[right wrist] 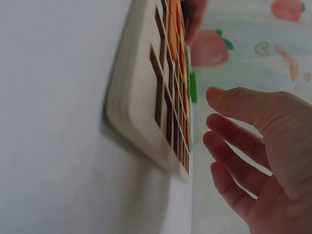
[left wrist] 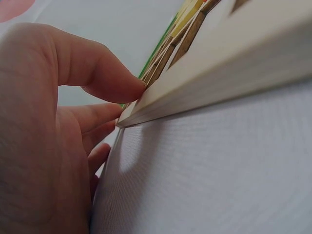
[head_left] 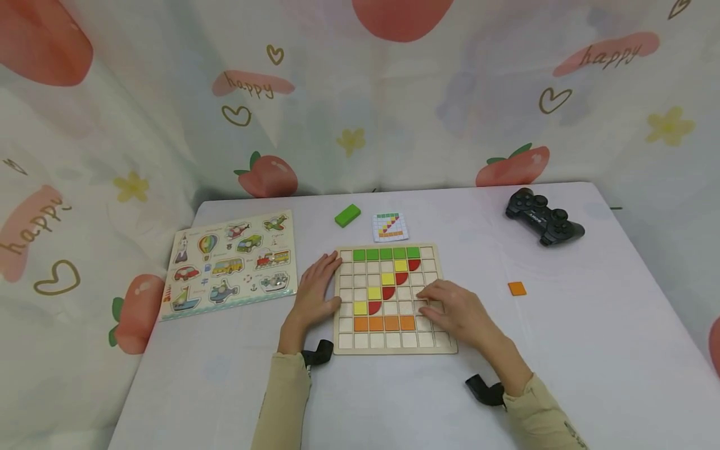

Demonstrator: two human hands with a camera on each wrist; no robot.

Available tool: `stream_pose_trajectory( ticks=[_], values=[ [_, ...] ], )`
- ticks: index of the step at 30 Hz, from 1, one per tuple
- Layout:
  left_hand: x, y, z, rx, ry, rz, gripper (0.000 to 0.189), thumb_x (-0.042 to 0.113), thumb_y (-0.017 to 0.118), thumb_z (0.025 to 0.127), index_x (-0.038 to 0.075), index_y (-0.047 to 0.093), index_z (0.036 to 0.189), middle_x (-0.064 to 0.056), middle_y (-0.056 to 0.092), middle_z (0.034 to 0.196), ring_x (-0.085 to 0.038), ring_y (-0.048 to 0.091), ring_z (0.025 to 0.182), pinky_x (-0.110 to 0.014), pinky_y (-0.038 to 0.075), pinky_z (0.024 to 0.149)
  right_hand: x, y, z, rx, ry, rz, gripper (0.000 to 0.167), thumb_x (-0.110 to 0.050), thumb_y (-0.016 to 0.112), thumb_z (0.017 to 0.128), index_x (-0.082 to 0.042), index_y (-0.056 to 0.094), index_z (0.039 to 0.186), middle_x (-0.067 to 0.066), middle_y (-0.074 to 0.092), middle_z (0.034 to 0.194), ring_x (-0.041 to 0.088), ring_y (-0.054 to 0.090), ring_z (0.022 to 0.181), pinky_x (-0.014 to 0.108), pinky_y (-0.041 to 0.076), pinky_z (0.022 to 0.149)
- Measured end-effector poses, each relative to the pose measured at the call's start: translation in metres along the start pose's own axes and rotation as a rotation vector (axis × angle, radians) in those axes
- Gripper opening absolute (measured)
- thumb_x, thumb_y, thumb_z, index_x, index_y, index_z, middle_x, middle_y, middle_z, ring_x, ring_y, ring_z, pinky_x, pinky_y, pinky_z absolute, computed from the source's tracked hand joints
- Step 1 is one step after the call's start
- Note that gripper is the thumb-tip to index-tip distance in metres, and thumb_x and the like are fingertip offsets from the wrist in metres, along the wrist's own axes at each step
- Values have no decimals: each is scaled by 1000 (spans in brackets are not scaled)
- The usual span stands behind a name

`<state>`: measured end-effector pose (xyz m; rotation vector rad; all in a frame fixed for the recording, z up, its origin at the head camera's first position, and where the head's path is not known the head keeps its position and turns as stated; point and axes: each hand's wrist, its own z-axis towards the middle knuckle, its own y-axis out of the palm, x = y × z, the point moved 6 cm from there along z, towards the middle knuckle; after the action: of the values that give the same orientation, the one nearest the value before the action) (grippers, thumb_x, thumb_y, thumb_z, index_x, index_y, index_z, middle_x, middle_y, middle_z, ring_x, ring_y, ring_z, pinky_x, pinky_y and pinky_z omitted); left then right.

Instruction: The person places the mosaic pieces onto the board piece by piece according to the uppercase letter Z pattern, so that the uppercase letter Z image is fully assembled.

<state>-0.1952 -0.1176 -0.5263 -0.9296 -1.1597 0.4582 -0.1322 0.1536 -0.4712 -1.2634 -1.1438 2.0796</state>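
Observation:
A wooden grid board (head_left: 340,347) lies on the table with colored tiles in its cells. Green tiles (head_left: 385,254) form a row at the top. Yellow squares (head_left: 374,292) and red quarter-circles (head_left: 388,292) step diagonally below, above a row of orange tiles (head_left: 384,323). My left hand (head_left: 312,290) rests at the board's left edge, its thumb (left wrist: 117,87) touching the rim. Over the board's right side hovers my right hand (head_left: 458,312), fingers loosely bent; in the right wrist view nothing shows between thumb and fingers.
One loose orange tile (head_left: 517,288) lies to the right. Behind the board are a green block (head_left: 347,215) and a small pattern card (head_left: 389,227). A picture puzzle board (head_left: 229,284) lies at left, a black game controller (head_left: 542,215) at back right.

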Motion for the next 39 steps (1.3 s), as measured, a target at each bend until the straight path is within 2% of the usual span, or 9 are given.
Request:
stream_pose_trajectory(
  ticks=[5, 10, 13, 17, 20, 25, 30, 33, 39],
  values=[
    [0, -1, -1, -1, -15, 9, 88, 25, 55, 66, 9, 40, 150, -4, 30, 160, -24, 20, 148, -48, 17, 118, 50, -33, -6, 21, 135, -6, 29, -3, 75, 81, -4, 71, 109, 10, 69, 109, 33, 61, 106, 52, 51, 89],
    [1, -1, -2, -3, -5, 8, 88, 25, 56, 65, 9, 40, 150, -4, 30, 160, -24, 21, 148, -49, 18, 118, 91, -60, -29, -16, 269, -11, 36, -2, 73, 81, 1, 67, 116, 21, 64, 117, 40, 56, 109, 59, 46, 91],
    [0, -1, -3, 1, -6, 3, 88, 25, 56, 65, 9, 40, 150, -4, 30, 160, -24, 21, 148, -49, 18, 118, 105, -67, -42, -64, 329, 0, 37, -2, 70, 82, 4, 65, 119, 24, 62, 117, 41, 55, 107, 59, 44, 91],
    [-1, -1, -4, 8, -6, 4, 89, 26, 55, 65, 9, 40, 150, -5, 30, 160, -24, 21, 148, -49, 18, 118, 112, -72, -51, -59, 327, -1, 36, 4, 69, 82, 7, 64, 117, 26, 62, 113, 42, 58, 101, 58, 46, 89],
    [-2, -1, -4, 9, 0, 7, 89, 26, 54, 65, 9, 40, 150, -5, 30, 160, -24, 21, 148, -49, 18, 118, 115, -74, -53, -56, 336, 5, 37, 5, 70, 80, 9, 63, 117, 26, 62, 110, 42, 60, 98, 58, 48, 88],
    [-1, 0, -3, 7, 0, 3, 89, 27, 54, 65, 9, 40, 151, -4, 30, 160, -24, 21, 148, -49, 18, 118, 116, -75, -53, -108, 377, 44, 42, 5, 71, 80, 11, 60, 121, 27, 61, 110, 46, 60, 102, 59, 48, 91],
    [0, 1, -2, -2, -7, 2, 88, 27, 54, 65, 10, 40, 151, -3, 29, 160, -23, 20, 148, -48, 17, 118, 110, -73, -50, -90, 370, 41, 41, 3, 73, 81, 11, 61, 120, 23, 63, 105, 42, 61, 99, 56, 50, 89],
    [-1, 1, -1, -10, -11, 10, 89, 27, 54, 66, 10, 39, 151, -3, 29, 161, -23, 19, 149, -48, 17, 118, 94, -64, -44, -67, 316, 64, 42, 3, 75, 79, 10, 62, 119, 20, 65, 103, 38, 63, 96, 52, 53, 85],
    [0, 1, 0, -6, -7, 18, 89, 27, 54, 66, 10, 39, 151, -3, 29, 161, -23, 20, 149, -48, 17, 118, 42, -30, -26, -73, 142, 143, 41, 1, 78, 78, 5, 65, 116, 8, 68, 99, 25, 66, 90, 39, 58, 77]
  ],
)
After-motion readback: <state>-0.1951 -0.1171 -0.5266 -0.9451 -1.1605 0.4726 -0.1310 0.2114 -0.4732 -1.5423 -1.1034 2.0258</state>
